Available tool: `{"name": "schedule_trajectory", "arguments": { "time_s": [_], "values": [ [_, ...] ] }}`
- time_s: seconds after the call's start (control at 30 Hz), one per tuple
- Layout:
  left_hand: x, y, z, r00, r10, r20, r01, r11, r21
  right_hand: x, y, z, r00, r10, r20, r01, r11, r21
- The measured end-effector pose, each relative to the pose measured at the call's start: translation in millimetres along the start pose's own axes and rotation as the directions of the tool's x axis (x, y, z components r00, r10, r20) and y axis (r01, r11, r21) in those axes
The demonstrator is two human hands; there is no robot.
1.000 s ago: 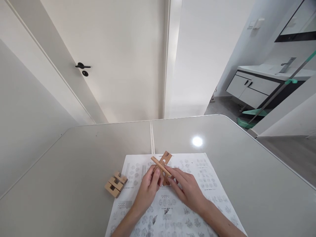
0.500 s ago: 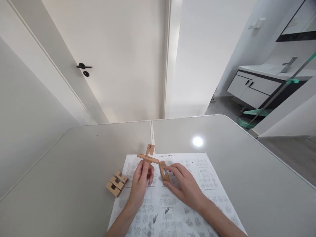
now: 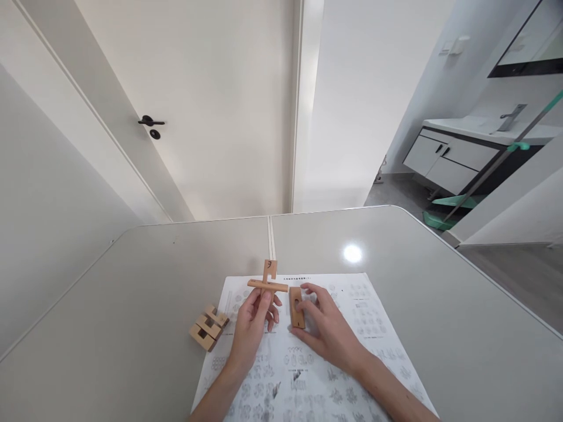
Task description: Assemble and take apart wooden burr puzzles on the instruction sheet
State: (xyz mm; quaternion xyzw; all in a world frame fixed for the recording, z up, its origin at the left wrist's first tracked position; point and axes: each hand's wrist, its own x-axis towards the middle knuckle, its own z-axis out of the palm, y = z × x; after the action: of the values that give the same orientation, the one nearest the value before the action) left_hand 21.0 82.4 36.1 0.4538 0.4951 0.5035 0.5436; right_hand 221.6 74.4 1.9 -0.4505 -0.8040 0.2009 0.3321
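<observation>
- Nearest, a printed sheet [image 3: 378, 363] spread on the tabletop [image 3: 132, 305], covered with rows of small grey figures, a line of print along the far edge.
- At the sheet's left edge, three notched blocks [image 3: 208, 328] set side by side, slots facing up, partly on bare tabletop.
- Over the sheet, right hand [image 3: 328, 322], grip narrow around a holed block [image 3: 296, 319]: thumb by the near end, one fingertip at the hole, another finger beside the far end. Cannot tell whether resting on the paper or lifted just clear of it.
- Level with it, left hand [image 3: 253, 319], grip narrow, thumb and fingers pinching two crossed wooden pieces above the paper.
- Uppermost in that cross, a slim bar [image 3: 268, 286], its right end close to the holed block; beneath, a flat piece [image 3: 270, 268], notched at the side and marked in dark ink at the far end.
- Farther along the tabletop, a pale seam [image 3: 270, 234] running away and, to the right, a round glare spot [image 3: 352, 253].
- Past the far edge, a pale door [image 3: 220, 88] with a black handle [image 3: 152, 122].
- Farthest right, a white vanity [image 3: 457, 153], a grey faucet [image 3: 510, 117] and a green dustpan [image 3: 435, 220].
</observation>
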Motion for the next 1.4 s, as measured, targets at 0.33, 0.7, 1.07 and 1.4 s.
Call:
{"name": "schedule_trajectory", "arguments": {
  "time_s": [0.33,0.7,1.07,1.4],
  "values": [
    [-1,-2,-3.9,1.000,-0.001,0.028,0.002,1.000,-0.023,3,2,-3,0.998,0.054,0.026,-0.057,0.993,0.100],
    [-5,-4,0.5,0.991,0.011,0.134,-0.026,0.994,0.107,8,-3,-16,0.909,0.396,0.130,-0.341,0.527,0.778],
    [-12,-1,7.6,0.994,0.018,0.112,-0.039,0.981,0.189,8,-22,-24,0.911,0.317,0.264,-0.368,0.333,0.868],
    [-20,-3,13.7,0.974,0.050,0.220,-0.149,0.875,0.461,7,-20,-14,0.908,0.358,0.216,-0.376,0.471,0.798]
  ]
}}
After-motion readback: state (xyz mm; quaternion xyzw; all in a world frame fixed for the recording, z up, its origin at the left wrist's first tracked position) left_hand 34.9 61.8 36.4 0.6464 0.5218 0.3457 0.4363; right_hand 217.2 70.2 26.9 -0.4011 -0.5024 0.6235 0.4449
